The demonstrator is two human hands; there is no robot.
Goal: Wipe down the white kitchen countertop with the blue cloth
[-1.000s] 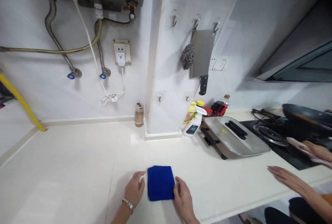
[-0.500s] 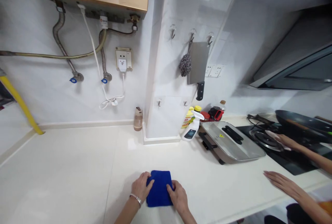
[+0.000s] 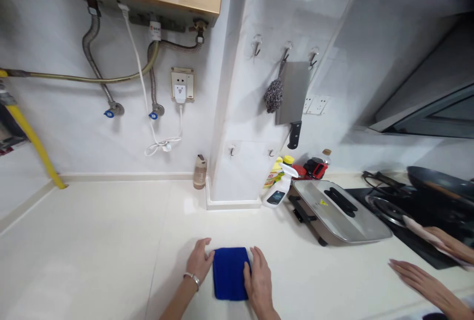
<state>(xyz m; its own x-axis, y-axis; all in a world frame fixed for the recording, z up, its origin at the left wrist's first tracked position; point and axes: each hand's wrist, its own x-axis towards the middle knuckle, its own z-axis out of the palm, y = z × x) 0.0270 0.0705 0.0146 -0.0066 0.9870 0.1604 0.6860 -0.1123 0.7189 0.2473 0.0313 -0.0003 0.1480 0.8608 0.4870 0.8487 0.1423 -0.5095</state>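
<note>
A folded blue cloth (image 3: 230, 275) lies flat on the white counter, squared up between my two hands. Along its left edge is my left hand (image 3: 199, 263), wearing a silvery bracelet, with thumb and fingers apart and the thumb tip close to the cloth's upper left corner. My right hand (image 3: 259, 280) rests at the opposite edge; its fingers stretch forward, and the thumb touches the cloth's right side. Neither hand grips the cloth.
To the right stands a lidded electric pan (image 3: 342, 211), with a white spray bottle (image 3: 279, 186) beside it. Another person's hands (image 3: 425, 280) are at the far right, one with a pale cloth (image 3: 422, 231) by the stove. A cleaver (image 3: 292, 98) hangs from a wall hook.
My left fingers have come off the cloth's corner, and my right fingers have straightened beside its edge. The other person's cloth has moved nearer, off the pot lid. The view has shifted slightly.
</note>
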